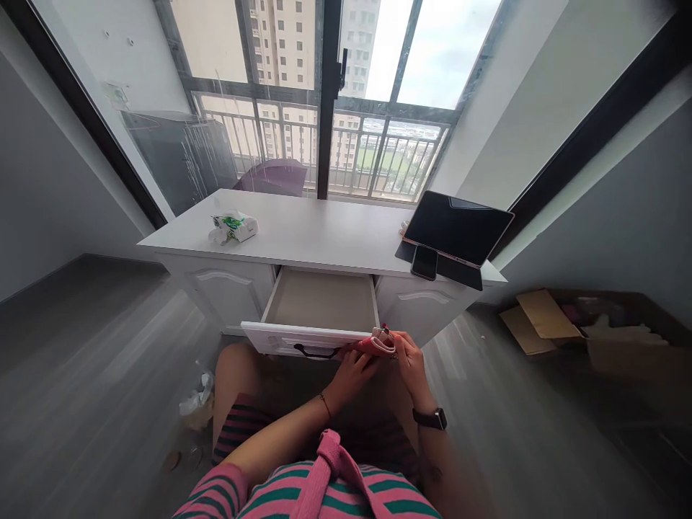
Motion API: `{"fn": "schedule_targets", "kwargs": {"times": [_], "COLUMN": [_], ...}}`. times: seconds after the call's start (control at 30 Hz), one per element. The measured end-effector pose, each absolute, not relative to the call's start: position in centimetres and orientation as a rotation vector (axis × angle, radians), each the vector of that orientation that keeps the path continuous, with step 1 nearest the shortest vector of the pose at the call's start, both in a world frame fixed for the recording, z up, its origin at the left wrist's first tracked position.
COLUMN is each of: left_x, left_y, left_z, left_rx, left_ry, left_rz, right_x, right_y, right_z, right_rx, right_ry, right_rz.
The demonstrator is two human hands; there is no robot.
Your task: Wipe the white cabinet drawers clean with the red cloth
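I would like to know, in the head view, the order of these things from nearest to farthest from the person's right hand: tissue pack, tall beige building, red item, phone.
1. Red item: held in the right hand, at its left.
2. Phone: ahead, on the desk's right side.
3. Tissue pack: on the desk's left side.
4. Tall beige building: outside, far ahead.

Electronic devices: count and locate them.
3: a tablet propped at the right end of the desk, a smartphone in front of it, a smartwatch on the right wrist. The cardboard box may hide others.
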State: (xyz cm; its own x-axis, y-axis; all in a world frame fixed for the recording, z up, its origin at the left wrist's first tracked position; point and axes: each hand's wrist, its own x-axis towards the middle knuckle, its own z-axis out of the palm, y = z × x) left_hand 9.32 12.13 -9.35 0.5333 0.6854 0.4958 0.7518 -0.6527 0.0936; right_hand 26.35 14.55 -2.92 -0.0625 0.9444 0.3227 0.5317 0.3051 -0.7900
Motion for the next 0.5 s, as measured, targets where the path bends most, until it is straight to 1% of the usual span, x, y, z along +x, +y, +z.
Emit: {"fn": "schedule_targets", "kwargs": {"times": [0.1, 0.23, 0.37, 0.5], "left_x": [9.8, 9.1, 6.7, 3.2], "left_y": [12.3, 12.4, 12.4, 12.6], "left_z": [-10.5, -12.5, -14.6, -15.6], "left_rx": [-2.659, -2.713, -2.695, -2.727], "left_ry": [-1.196, -1.148, -1.175, -1.13], "left_rz": [-0.638, -0.436, -0.314, -0.24], "right_x": [26.3, 26.1, 26.0, 25.9], "right_y": [14.5, 14.5, 14.7, 14.8], "right_z": [-2.7, -2.8, -3.2, -3.5], "right_rx": [-1.351, -1.373, -1.399, -1.404], "right_ry": [-1.703, -1.701, -1.707, -1.718], "right_rz": [0.643, 0.602, 0.549, 0.512]}}
